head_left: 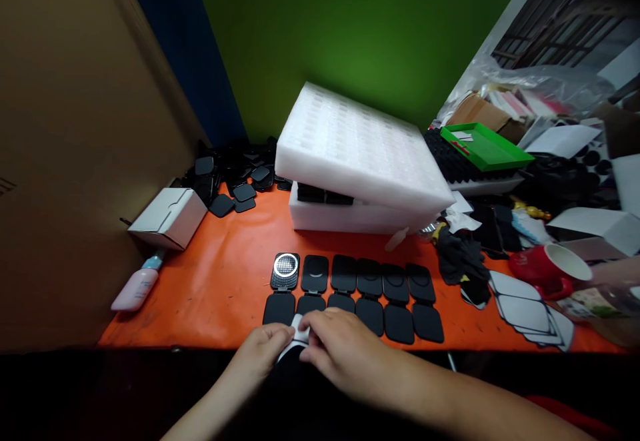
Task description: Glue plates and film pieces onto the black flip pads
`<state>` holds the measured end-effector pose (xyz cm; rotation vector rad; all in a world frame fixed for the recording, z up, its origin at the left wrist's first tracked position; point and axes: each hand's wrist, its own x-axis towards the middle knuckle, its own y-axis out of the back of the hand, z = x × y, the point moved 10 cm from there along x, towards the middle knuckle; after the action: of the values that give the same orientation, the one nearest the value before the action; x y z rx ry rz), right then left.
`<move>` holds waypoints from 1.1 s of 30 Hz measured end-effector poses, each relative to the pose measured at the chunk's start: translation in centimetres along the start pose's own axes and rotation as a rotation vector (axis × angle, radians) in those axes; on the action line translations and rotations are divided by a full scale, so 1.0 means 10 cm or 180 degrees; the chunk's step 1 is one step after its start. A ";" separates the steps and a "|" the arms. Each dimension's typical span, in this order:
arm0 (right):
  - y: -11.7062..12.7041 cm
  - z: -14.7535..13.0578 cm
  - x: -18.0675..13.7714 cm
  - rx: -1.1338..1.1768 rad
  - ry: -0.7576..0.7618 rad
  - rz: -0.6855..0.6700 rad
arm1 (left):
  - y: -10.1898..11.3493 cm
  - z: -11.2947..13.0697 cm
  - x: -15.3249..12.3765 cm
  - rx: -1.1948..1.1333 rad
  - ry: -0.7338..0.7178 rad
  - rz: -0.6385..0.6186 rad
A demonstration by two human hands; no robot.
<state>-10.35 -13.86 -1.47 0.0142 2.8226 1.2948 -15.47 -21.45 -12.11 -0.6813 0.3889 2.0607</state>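
Observation:
Near the table's front edge, my left hand (265, 350) pinches the left side of a small white sheet (299, 332) with a dark curved part below it. My right hand (343, 348) is closed on the same sheet from the right, thumb and fingers bent. Just beyond my hands lie several black hinged square pads (369, 316), opened flat in a row. The leftmost one carries a silver ring with a grid disc (286, 265). My right hand hides the lower parts of some pads.
A white foam block (365, 141) rests tilted on a foam tray (330, 218) behind the row. Loose black squares (244, 192), a white box (170, 218) and a pink bottle (136, 289) are at left. A red mug (543, 268), white cards (525, 311) and a green tray (487, 146) are at right.

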 end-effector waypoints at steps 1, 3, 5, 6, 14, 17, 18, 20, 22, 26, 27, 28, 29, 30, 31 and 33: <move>0.05 0.00 0.02 0.0060 0.0013 -0.0060 | 0.07 -0.02 0.04 0.0195 -0.0074 0.0104; 0.27 0.00 0.06 0.0231 0.0100 0.0097 | 0.17 -0.08 0.08 0.0347 -0.0119 0.0212; 0.58 0.11 0.10 0.0591 0.0026 0.0661 | 0.25 -0.10 0.06 0.0482 -0.0152 0.0293; 0.71 0.20 0.12 0.0864 -0.0077 0.0969 | 0.29 -0.05 0.04 0.0656 -0.0269 0.0339; 0.24 1.04 0.66 0.2900 -0.0892 0.1481 | 0.03 0.64 -0.19 0.2803 -0.2647 0.0315; 0.06 1.20 0.78 0.2905 -0.1042 0.1595 | 0.01 0.62 -0.17 0.2824 -0.2847 0.0319; 0.00 1.18 0.83 0.2834 -0.0989 0.1475 | -0.01 0.61 -0.17 0.2867 -0.2885 0.0288; -0.10 1.11 0.91 0.2541 -0.0820 0.1190 | -0.05 0.57 -0.17 0.2982 -0.2946 0.0229; -0.17 1.08 0.95 0.2161 -0.0793 0.1064 | -0.07 0.54 -0.14 0.3042 -0.2918 0.0179; -0.22 1.11 0.98 0.1694 -0.0882 0.1056 | -0.05 0.51 -0.07 0.2894 -0.2822 0.0169; -0.22 1.11 0.99 0.1635 -0.0891 0.1056 | -0.04 0.51 -0.06 0.2855 -0.2815 0.0179; -0.22 1.12 0.99 0.1593 -0.0900 0.1054 | -0.03 0.51 -0.06 0.2823 -0.2815 0.0190; -0.22 1.12 1.00 0.1560 -0.0907 0.1047 | -0.03 0.51 -0.05 0.2803 -0.2811 0.0195; -0.22 1.12 1.00 0.1533 -0.0905 0.1036 | -0.02 0.50 -0.05 0.2794 -0.2800 0.0193; -0.22 1.12 1.00 0.1509 -0.0893 0.1022 | -0.02 0.50 -0.05 0.2789 -0.2782 0.0188; -0.22 1.11 1.00 0.1455 -0.0873 0.1005 | -0.01 0.49 -0.04 0.2791 -0.2736 0.0170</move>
<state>-19.93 -6.69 -10.68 0.6180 2.8698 0.5849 -16.73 -19.13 -7.96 0.7193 0.7092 1.7684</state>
